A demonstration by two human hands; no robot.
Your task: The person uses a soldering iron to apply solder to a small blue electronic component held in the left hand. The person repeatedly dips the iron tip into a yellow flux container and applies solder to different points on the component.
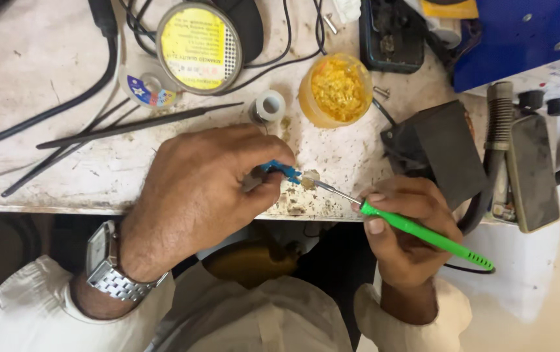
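My left hand (pixel 201 189) rests on the front edge of the stained white workbench (pixel 32 78) and pinches a small blue part (pixel 282 171) between thumb and fingers. My right hand (pixel 407 234) grips a green-handled soldering iron (pixel 423 233) like a pen. Its thin metal tip (pixel 329 188) points left and touches the small part just right of the blue piece. A metal wristwatch (pixel 107 264) sits on my left wrist.
Behind the hands stand an open yellow jar of flux paste (pixel 336 88), a small solder spool (pixel 269 106), a round yellow-labelled tin (pixel 200 45) and black tweezers (pixel 130 125). Black cables cross the left. A black iron stand (pixel 439 153) and blue unit (pixel 521 32) sit right.
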